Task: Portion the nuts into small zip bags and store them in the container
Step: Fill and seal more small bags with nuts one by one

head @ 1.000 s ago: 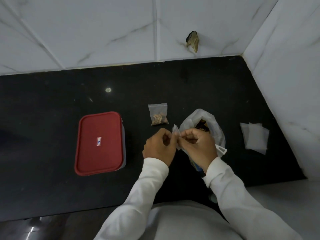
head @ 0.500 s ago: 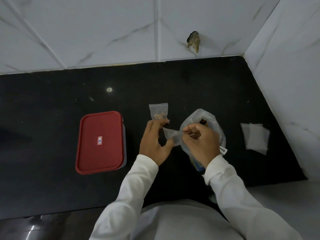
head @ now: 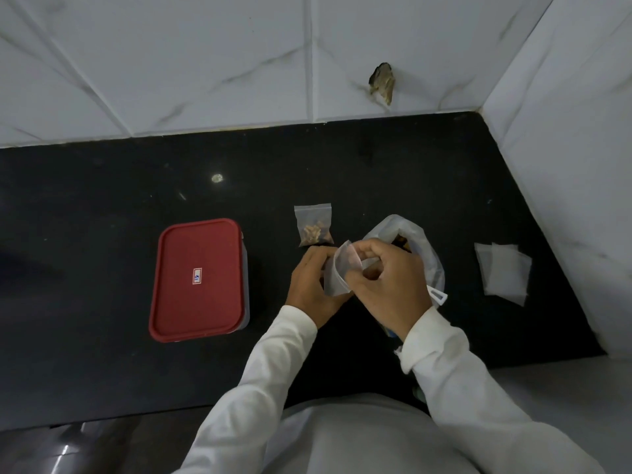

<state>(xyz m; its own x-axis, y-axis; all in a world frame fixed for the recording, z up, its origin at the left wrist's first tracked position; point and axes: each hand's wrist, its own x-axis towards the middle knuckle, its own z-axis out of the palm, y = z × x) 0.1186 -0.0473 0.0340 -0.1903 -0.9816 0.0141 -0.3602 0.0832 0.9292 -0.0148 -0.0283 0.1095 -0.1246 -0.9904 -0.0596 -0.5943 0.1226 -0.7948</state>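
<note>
**Both hands on one empty bag**

Left hand [head: 313,285] and right hand [head: 390,285] meet low over the counter [head: 102,217], both curled onto the same empty bag [head: 342,268]. The left fingers wrap its lower part from the left side. The right thumb and fingers pinch its upper edge. The bag bends between them, and whether its mouth is parted cannot be told.

One filled bag [head: 313,225] lies flat just beyond the left knuckles, with a small heap of nuts [head: 314,232] in its lower half. One clear plastic sack [head: 393,227] stands behind the right hand with its mouth open and dark contents showing; the hand hides most of it. One container [head: 200,278], red lid on, sits well to the left, apart from both hands.

Spare bags [head: 502,271] lie overlapped to the right, near the side wall: at least two, exact count unclear. One white clip [head: 438,296] pokes out beside the right wrist, against the sack. The tiled back wall shows one chipped hole [head: 382,82]. White sleeves cover both forearms.
</note>
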